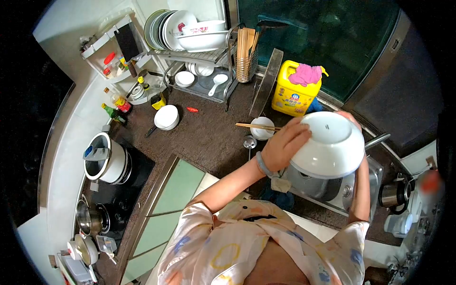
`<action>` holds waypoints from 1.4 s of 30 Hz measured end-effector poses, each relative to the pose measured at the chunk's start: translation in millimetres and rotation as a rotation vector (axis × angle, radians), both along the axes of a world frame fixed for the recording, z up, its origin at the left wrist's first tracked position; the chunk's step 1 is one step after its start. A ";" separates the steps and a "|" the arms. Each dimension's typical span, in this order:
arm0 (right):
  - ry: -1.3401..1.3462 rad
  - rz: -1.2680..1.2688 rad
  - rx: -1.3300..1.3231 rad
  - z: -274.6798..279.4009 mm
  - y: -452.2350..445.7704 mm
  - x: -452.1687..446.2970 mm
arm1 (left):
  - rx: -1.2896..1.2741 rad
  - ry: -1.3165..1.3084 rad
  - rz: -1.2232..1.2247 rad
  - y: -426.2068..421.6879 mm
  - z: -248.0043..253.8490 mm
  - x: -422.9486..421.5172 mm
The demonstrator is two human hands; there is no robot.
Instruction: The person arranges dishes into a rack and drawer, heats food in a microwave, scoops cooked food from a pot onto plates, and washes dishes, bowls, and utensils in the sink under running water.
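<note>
A large white bowl (pixel 327 149) is held up over the sink, its base turned toward me. My left hand (pixel 287 142), with a grey band at the wrist, presses its fingers along the bowl's left side. Behind the bowl's right side is my right hand (pixel 350 118), gripping it; most of those fingers are hidden. Just left of the bowl, a small white bowl (pixel 262 129) stands on the counter with wooden chopsticks (pixel 249 125) laid across it. A metal ladle (pixel 249 142) lies close to my left hand.
The sink (pixel 308 187) lies below the bowl. A yellow jug (pixel 295 90) with a pink cloth (pixel 306 74) stands behind. The dish rack (pixel 194 54) holds plates and bowls. At left are a white pot (pixel 111 164) on the stove, another white bowl (pixel 166 117) and a red chili (pixel 192 109).
</note>
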State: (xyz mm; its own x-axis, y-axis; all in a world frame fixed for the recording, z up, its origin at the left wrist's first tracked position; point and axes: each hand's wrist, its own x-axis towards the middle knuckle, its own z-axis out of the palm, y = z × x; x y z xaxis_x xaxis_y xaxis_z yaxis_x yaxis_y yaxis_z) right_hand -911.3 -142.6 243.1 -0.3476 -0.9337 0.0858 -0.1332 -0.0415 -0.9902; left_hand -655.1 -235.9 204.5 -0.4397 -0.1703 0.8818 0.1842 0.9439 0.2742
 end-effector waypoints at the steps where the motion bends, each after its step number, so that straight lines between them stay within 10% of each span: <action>1: 0.336 0.052 -0.026 21.6 -1.9 9.8 | 0.081 0.041 -0.025 -1.9 12.4 3.2; 18: 1.316 0.162 -0.845 208.2 -307.4 184.4 | -0.269 0.359 0.528 -268.6 133.7 152.7; 26: 1.129 0.090 -0.746 183.6 -494.9 221.5 | -0.103 0.211 0.662 -385.2 132.6 199.5; 42: 0.920 0.165 -0.618 134.7 -585.2 219.2 | -0.010 0.159 0.744 -447.8 95.6 184.4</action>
State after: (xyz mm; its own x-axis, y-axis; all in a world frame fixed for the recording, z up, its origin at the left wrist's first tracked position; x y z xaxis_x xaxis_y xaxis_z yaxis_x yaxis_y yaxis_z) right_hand -692.1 -727.7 377.8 0.2112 -0.6702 0.7115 -0.7515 -0.5768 -0.3202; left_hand -470.7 -683.7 300.1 -0.0795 -0.3640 0.9280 -0.4650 0.8370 0.2885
